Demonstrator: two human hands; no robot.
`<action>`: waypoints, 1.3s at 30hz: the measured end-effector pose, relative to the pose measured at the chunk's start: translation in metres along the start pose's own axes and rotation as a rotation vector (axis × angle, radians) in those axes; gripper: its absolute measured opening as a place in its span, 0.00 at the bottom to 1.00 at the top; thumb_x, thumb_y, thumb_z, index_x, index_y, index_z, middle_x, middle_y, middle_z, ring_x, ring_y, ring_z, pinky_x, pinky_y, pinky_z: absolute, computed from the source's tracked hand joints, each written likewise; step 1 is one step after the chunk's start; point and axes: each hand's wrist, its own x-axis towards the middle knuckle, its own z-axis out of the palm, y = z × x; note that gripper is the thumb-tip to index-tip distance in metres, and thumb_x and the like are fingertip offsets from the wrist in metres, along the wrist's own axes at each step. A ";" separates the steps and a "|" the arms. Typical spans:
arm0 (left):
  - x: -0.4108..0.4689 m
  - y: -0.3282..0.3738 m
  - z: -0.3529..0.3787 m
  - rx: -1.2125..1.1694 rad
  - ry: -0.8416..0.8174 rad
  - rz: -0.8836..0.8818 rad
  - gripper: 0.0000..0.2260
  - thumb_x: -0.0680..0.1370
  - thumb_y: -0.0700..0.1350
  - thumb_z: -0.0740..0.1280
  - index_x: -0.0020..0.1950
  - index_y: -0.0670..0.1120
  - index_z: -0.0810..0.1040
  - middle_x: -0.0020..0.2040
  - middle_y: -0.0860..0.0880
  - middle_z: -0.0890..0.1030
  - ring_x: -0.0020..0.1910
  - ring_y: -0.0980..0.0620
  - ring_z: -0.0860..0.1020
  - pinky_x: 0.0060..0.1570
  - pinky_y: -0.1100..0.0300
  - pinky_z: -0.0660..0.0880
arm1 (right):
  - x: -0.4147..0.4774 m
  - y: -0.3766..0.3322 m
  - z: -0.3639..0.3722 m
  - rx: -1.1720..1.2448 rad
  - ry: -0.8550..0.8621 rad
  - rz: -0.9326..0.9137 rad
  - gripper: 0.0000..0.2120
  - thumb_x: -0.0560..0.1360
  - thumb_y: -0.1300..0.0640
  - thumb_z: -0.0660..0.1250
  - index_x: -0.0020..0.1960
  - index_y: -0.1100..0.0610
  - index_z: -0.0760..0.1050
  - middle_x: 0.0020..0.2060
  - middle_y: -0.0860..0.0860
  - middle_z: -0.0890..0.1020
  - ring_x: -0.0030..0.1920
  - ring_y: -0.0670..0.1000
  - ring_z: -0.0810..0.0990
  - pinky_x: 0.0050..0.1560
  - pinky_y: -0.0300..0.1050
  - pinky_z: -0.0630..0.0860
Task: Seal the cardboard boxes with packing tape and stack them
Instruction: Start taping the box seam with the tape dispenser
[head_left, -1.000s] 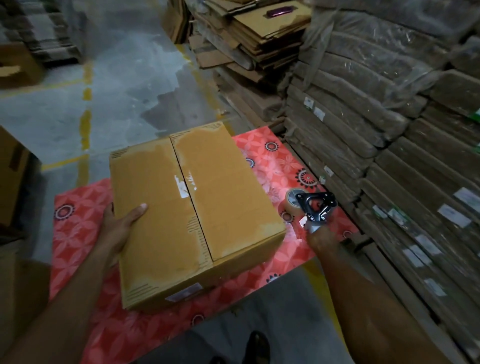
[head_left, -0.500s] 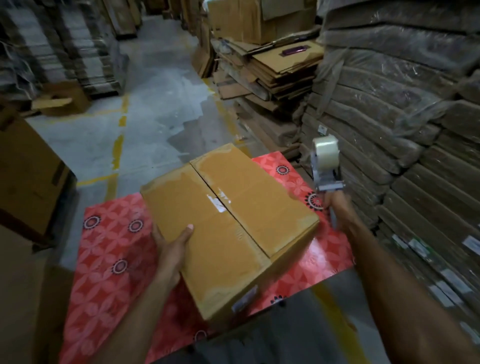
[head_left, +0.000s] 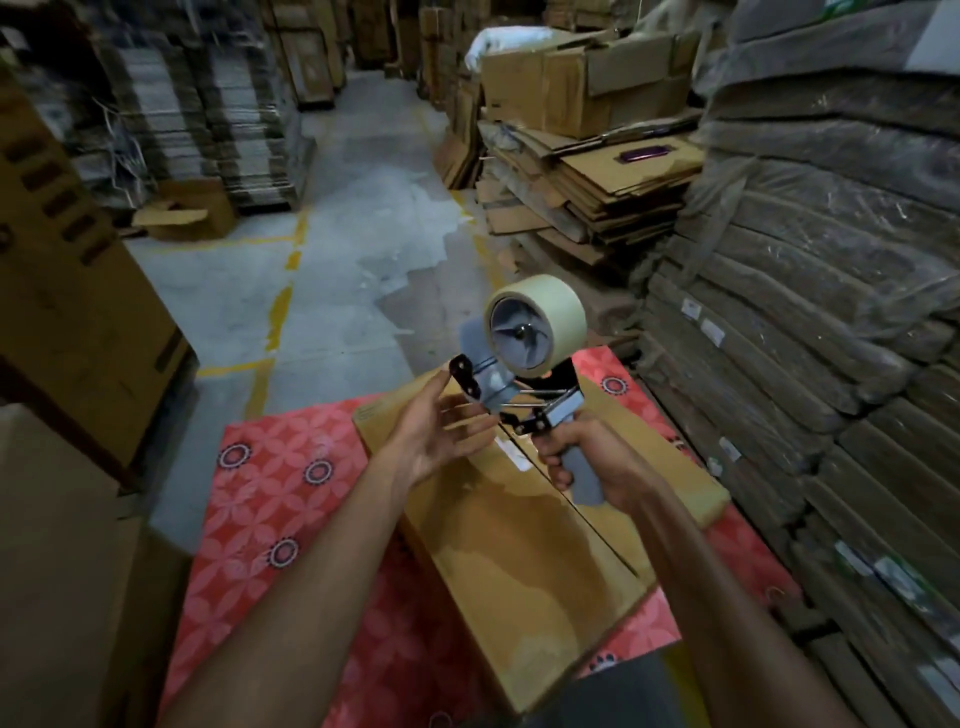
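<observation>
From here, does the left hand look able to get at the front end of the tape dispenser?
Probably yes. The left hand is open, its fingers already by the front end of the tape dispenser, which the right hand holds up above the cardboard box. Nothing lies between.

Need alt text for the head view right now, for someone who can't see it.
The right hand grips a tape dispenser by its handle above a closed cardboard box, while the open left hand reaches to its front end. The box sits on a red patterned sheet in a warehouse aisle.
</observation>
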 end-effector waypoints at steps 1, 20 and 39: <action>0.003 0.004 -0.004 -0.104 -0.043 -0.050 0.21 0.80 0.57 0.65 0.51 0.38 0.74 0.43 0.42 0.77 0.41 0.43 0.81 0.53 0.46 0.79 | 0.005 0.000 0.007 -0.005 -0.001 -0.007 0.11 0.63 0.65 0.65 0.43 0.61 0.68 0.29 0.54 0.68 0.25 0.51 0.63 0.26 0.42 0.62; 0.073 0.037 -0.048 -0.092 -0.093 -0.134 0.07 0.81 0.39 0.65 0.43 0.38 0.77 0.36 0.42 0.79 0.28 0.48 0.82 0.30 0.59 0.80 | 0.053 -0.006 0.040 -0.119 0.058 -0.050 0.05 0.66 0.65 0.64 0.42 0.60 0.70 0.31 0.56 0.69 0.27 0.51 0.65 0.29 0.44 0.65; 0.172 0.070 -0.047 0.887 0.266 0.324 0.14 0.73 0.49 0.76 0.35 0.39 0.84 0.34 0.43 0.84 0.38 0.43 0.84 0.42 0.48 0.79 | 0.054 0.015 0.025 -0.211 0.336 0.099 0.08 0.60 0.66 0.66 0.31 0.61 0.67 0.31 0.59 0.68 0.26 0.53 0.65 0.28 0.47 0.60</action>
